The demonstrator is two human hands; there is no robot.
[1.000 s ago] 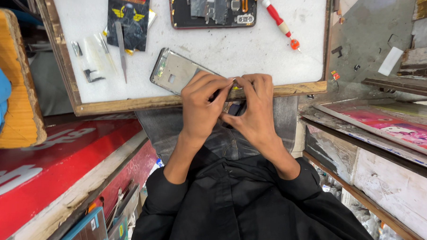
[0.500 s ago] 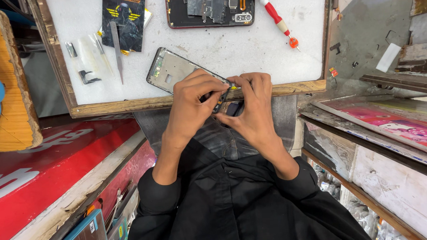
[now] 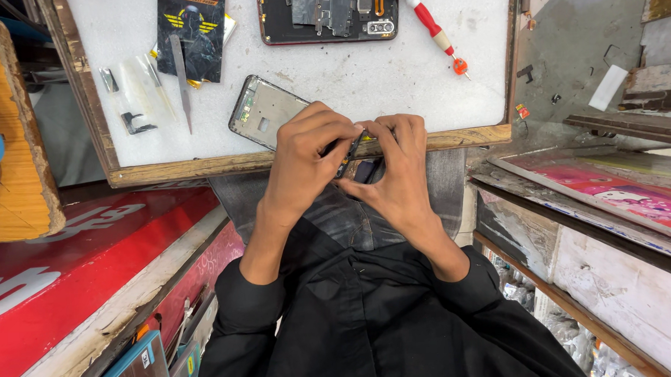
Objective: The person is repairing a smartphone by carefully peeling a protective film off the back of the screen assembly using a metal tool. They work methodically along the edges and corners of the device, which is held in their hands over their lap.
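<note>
At the tray's (image 3: 275,162) near edge, both hands are pinching a thin dark strip (image 3: 349,152), and it is tilting up steeper than half a second ago. Left hand (image 3: 305,156) is curling its fingers shut over the strip's lower end; right hand (image 3: 394,168) is gripping from the other side, fingertips meeting. Just beyond the left knuckles the phone frame (image 3: 262,109) is lying flat, having stayed put. Farther past the right hand a red screwdriver (image 3: 436,32) is resting. The part looks to be coming free.
</note>
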